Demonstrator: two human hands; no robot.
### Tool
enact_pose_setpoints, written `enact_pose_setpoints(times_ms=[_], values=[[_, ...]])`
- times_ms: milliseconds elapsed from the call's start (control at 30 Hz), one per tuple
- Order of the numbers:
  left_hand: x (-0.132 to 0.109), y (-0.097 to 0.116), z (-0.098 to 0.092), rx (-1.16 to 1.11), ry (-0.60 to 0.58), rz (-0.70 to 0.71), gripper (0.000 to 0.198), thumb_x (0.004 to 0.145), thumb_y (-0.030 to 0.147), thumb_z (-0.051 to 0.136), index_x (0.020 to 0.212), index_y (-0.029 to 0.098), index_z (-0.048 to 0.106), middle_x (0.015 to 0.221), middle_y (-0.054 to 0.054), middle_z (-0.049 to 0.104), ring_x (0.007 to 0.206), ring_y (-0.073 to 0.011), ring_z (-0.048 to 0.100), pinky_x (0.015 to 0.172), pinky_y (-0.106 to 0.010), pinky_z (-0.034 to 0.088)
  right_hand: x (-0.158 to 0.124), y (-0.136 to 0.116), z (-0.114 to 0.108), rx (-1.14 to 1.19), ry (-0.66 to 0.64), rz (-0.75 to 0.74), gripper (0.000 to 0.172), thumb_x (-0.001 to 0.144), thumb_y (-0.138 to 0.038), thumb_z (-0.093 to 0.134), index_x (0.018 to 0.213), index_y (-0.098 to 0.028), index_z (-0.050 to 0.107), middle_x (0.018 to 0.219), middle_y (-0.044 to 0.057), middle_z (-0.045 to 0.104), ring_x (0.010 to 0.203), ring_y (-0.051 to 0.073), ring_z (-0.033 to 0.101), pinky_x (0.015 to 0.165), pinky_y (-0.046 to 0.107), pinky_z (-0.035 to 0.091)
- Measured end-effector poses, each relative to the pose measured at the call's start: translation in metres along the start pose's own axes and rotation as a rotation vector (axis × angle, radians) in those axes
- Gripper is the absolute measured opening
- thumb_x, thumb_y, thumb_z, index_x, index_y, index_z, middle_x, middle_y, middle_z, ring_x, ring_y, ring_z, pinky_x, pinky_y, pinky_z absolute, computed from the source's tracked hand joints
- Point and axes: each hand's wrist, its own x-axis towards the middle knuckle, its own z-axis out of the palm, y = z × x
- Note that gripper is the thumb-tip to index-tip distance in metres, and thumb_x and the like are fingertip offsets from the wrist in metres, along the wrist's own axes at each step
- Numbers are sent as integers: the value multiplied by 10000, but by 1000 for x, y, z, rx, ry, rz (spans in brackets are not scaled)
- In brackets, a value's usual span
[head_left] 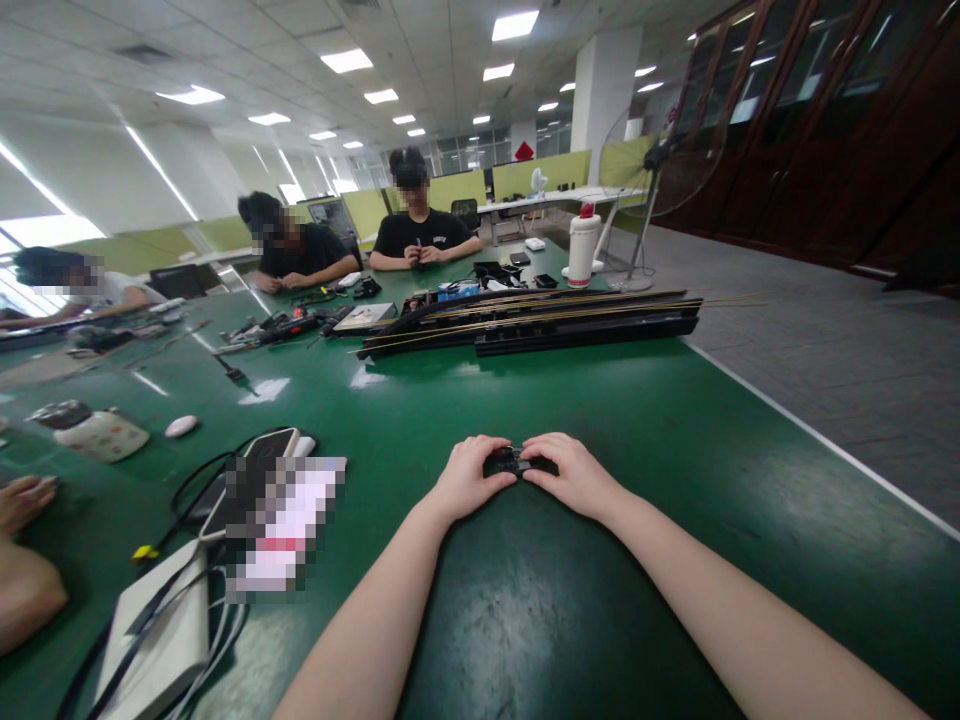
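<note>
Left hand (474, 474): pinches part (515, 461) at left end
Right hand (571, 474): pinches right end
Part: between both, long axis sideways, neither nearer

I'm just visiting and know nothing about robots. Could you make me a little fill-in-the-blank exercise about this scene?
1. The bare left hand and bare right hand hold a small black object at the glossy ____ tabletop.
2. The white cylindrical tumbler is topped by something ____.
3. The round wire-caged fan stands to the picture's ____ of the tumbler.

Missing words: green; red; right.
</note>
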Motion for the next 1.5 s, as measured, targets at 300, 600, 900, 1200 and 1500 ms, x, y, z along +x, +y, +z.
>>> enact_pose_setpoints(times_ms=[300,600,900,1200,1500], values=[[-1,1,0,-5,8,15,388,761,290,661,1124,213,550,1035,-38,623,968,-222,551,866,-359,419,1,1,0,75,38,39,159,746,-222,652,904,-232,663,1037,53,673,1019,215,576,930,413,418],[0,1,0,-2,5,13,395,751,295,667,1120,213,554,1032,-41,623,972,-230,549,861,-362,423,2,4,-1,300,124,205,173,735,-271,638,903,-238,666,976,39,689,971,218,607,916,403,435],[-1,3,-2,11,-9,-4,392,747,289,673,1113,207,559,1060,-47,620,995,-238,545,878,-375,421,5,9,-1,633,216,321,256,686,-337,670,902,-201,647,905,53,706,869,201,642,873,392,468],[-1,2,-1,7,-6,0,393,752,296,666,1122,224,554,1062,-38,620,994,-232,546,884,-369,415,6,10,-4,824,311,404,338,613,-415,736,860,-203,646,888,59,718,851,204,657,869,399,477],[0,3,-2,9,-8,2,392,752,286,666,1122,219,556,1073,-38,621,997,-231,544,877,-362,412,7,14,-5,912,402,436,353,589,-429,753,846,-213,644,909,48,715,901,201,646,917,393,442]])
